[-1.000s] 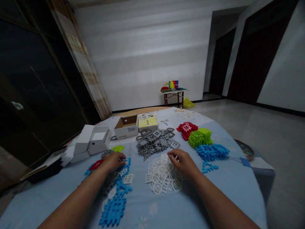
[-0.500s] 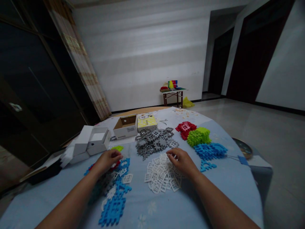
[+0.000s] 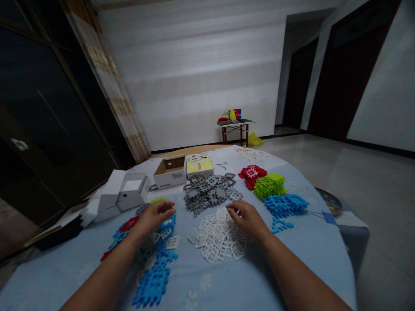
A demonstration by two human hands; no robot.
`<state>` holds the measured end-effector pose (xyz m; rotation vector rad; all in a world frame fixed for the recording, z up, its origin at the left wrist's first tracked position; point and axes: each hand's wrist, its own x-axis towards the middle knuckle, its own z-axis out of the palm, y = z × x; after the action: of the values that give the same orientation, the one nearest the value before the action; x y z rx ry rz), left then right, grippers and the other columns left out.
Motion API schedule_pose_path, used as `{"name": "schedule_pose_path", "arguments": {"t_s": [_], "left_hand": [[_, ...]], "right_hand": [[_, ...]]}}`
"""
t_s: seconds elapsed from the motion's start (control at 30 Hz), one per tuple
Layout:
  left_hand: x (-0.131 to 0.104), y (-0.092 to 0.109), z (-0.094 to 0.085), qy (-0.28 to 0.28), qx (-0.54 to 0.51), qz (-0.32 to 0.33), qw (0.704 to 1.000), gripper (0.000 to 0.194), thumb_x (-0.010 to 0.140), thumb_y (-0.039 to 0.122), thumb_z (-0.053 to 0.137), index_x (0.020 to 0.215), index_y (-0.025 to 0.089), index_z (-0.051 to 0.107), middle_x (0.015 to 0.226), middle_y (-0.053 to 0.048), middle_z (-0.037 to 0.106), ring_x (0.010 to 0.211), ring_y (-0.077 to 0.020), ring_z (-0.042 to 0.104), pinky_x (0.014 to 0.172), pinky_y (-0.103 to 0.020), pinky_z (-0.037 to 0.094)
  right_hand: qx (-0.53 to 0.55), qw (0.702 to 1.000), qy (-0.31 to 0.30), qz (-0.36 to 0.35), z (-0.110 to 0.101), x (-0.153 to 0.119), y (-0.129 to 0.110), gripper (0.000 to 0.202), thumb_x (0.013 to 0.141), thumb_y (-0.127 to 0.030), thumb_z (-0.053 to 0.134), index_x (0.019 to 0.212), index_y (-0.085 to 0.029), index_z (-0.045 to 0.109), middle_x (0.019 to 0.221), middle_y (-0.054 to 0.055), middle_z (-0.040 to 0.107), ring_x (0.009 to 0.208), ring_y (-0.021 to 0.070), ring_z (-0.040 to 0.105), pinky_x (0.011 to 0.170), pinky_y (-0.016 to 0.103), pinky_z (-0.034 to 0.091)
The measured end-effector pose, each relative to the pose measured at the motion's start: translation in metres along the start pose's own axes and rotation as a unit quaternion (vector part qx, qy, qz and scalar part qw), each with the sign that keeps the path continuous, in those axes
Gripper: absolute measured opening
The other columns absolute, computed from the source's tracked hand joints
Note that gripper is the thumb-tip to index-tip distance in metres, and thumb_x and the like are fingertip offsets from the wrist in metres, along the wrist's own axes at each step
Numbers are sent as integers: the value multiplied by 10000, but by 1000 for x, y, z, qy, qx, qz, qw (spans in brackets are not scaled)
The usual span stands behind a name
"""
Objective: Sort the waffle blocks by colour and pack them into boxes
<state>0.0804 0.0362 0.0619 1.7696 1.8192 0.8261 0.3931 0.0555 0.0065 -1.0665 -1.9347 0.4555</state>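
My left hand [image 3: 158, 217] hovers over mixed plastic pieces on the left, its thumb and fingers a little apart with nothing visible between them. Below it lie toothed blue pieces [image 3: 151, 286], red pieces [image 3: 129, 223] and white window-shaped pieces [image 3: 173, 242]; my forearm hides part of this pile. A heap of white lattice pieces [image 3: 220, 239] lies in the middle. Over its upper right edge is my right hand [image 3: 247, 218], fingers loosely bent, with a small gap to the thumb and nothing seen in it. Grey toothed pieces [image 3: 210, 192] are heaped just beyond.
To the right are stacks of red pieces [image 3: 252, 176], lime-green pieces [image 3: 269, 185] and blue pieces [image 3: 285, 204]. An open box [image 3: 170, 176] and a yellow lid [image 3: 199, 165] stand behind the grey heap. White boxes [image 3: 132, 194] sit at the left on the blue tablecloth [image 3: 207, 293].
My left hand has shifted right and its fingers have spread slightly. A further white piece now lies at the heap's left edge. My right hand has stayed in place.
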Motion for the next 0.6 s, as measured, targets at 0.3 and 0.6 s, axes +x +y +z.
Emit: {"name": "schedule_pose_path", "arguments": {"t_s": [0.3, 0.6], "left_hand": [[-8, -26, -7, -19, 161, 27, 986, 256, 583, 415, 652, 762, 243, 715, 871, -78, 688, 932, -286, 570, 873, -365, 380], [-6, -28, -7, -21, 135, -4, 991, 216, 538, 402, 670, 672, 235, 695, 807, -62, 681, 903, -286, 579, 852, -369, 386]], "right_hand": [[4, 1000, -2, -7, 0, 0, -3, 178, 823, -205, 496, 882, -180, 662, 811, 51, 644, 757, 157, 575, 701, 278, 455], [0, 1000, -4, -3, -1, 0, -4, 177, 823, -201, 495, 884, -177, 659, 821, 53, 649, 764, 162, 580, 707, 277, 451]]}}
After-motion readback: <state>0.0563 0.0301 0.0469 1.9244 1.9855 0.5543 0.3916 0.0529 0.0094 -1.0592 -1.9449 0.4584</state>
